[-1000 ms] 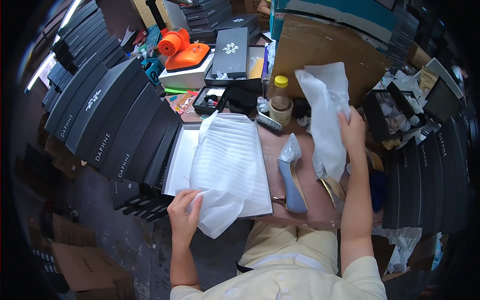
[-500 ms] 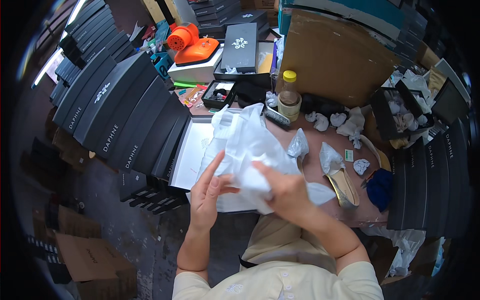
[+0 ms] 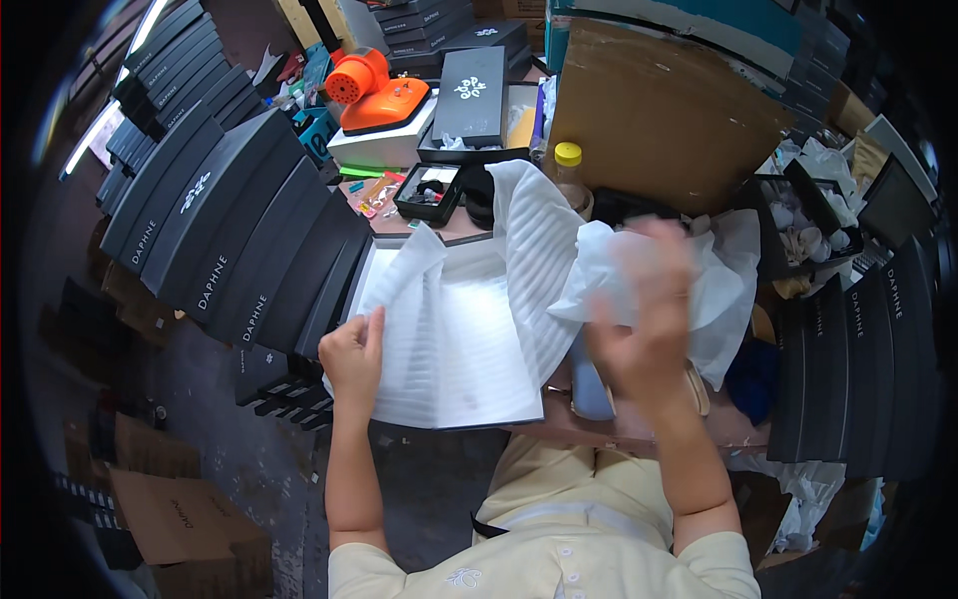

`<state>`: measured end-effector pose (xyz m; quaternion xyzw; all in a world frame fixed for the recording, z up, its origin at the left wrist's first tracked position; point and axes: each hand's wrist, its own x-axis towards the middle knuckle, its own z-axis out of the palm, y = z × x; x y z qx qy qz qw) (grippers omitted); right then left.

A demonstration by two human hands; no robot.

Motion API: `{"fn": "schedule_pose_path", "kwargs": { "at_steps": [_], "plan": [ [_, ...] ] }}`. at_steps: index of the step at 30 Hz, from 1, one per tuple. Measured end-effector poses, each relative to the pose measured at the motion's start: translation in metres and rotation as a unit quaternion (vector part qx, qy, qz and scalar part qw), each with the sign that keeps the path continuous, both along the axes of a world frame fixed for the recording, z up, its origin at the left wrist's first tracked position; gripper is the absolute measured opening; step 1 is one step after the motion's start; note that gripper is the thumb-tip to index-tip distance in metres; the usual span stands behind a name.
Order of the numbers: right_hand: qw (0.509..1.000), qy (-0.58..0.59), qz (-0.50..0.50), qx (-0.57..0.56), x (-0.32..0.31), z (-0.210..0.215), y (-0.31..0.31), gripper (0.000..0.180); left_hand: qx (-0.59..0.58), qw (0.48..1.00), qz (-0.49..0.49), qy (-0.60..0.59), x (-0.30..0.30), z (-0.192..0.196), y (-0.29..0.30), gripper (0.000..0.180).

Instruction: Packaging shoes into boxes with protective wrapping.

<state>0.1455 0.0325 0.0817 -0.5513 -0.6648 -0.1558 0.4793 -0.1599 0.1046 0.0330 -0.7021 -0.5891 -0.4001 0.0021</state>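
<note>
Now keep your left hand (image 3: 351, 356) pinched on the near-left edge of the white foam sheet (image 3: 454, 334), which lies spread over the open box at the tabletop's near edge. Your right hand (image 3: 644, 329), blurred, closes loosely on crumpled white tissue paper (image 3: 639, 275); lay it flat across the sheet, clear of the bottle (image 3: 569, 175) behind.

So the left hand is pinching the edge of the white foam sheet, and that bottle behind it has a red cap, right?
Not quite. The head view shows the bottle has a yellow cap, not a red one. The rest holds: the left hand does pinch the edge of the white foam sheet.
</note>
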Motion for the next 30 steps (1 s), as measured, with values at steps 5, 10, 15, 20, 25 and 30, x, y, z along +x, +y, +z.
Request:
{"fn": "schedule_pose_path", "kwargs": {
  "at_steps": [5,10,15,20,25,30],
  "plan": [
    [0.835,-0.488,0.076,-0.244,-0.107,-0.076,0.047,0.041,0.05,0.99,0.061,-0.119,-0.019,0.009,0.027,0.041],
    [0.614,-0.53,0.057,-0.582,-0.146,-0.115,0.039,0.037,0.119,0.958,0.224,0.137,-0.055,0.003,0.044,0.02],
    [0.646,-0.419,0.151,-0.62,-0.153,-0.134,0.053,0.029,0.175,0.927,-0.019,0.332,0.049,-0.002,0.014,0.051],
    [0.833,-0.285,0.174,-0.441,-0.104,-0.08,0.028,0.016,-0.15,0.852,-0.175,0.471,0.078,-0.077,0.044,0.043],
    [0.993,0.05,0.079,-0.073,-0.02,-0.018,0.056,0.055,-0.302,0.773,-0.194,0.523,0.125,-0.102,0.058,0.064],
    [0.78,0.201,0.358,-0.472,0.044,-0.059,0.096,0.058,-0.168,0.888,-0.371,0.215,0.123,-0.146,0.07,0.052]
  ]
}}
